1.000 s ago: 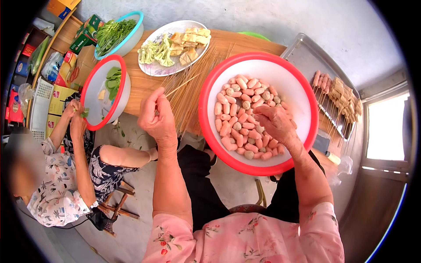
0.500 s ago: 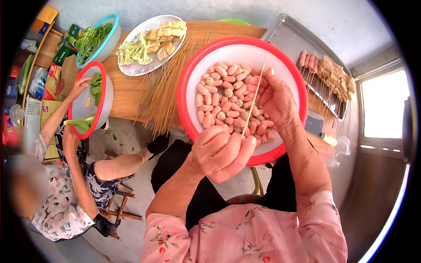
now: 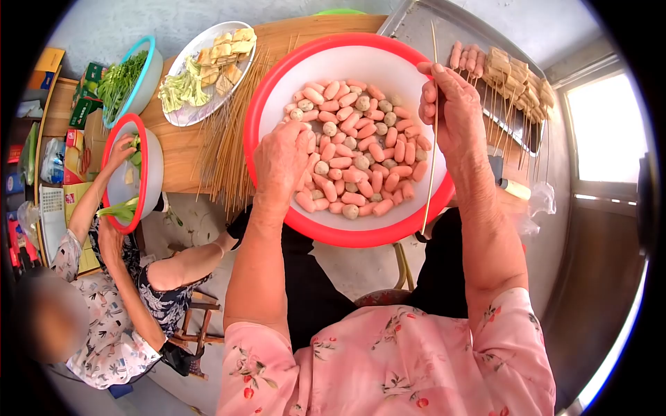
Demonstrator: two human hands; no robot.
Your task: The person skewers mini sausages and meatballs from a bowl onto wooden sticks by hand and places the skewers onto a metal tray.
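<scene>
A white basin with a red rim (image 3: 350, 237) holds many small pink sausages (image 3: 378, 152) and speckled greyish balls (image 3: 361, 162). My left hand (image 3: 283, 156) is closed at the basin's left side among the sausages; its fingertips and anything between them are hidden. Over the right rim, my right hand (image 3: 454, 104) grips a long thin wooden skewer (image 3: 433, 166), which stands nearly upright in view. Pink sausages are also held in the fingers of that hand. Left of the basin, loose skewers (image 3: 232, 132) lie in a heap on the wooden table (image 3: 182, 163).
A metal tray (image 3: 416, 26) at the upper right carries filled skewers (image 3: 517, 87). An oval plate (image 3: 182, 114) holds cut food. At the left, a person (image 3: 104, 312) handles greens at another red-rimmed basin (image 3: 142, 187), near a blue-rimmed bowl (image 3: 149, 73) of greens.
My left hand has left the skewer and moved left into the basin. My right hand now has the skewer, farther right over the rim. The whole view has shifted.
</scene>
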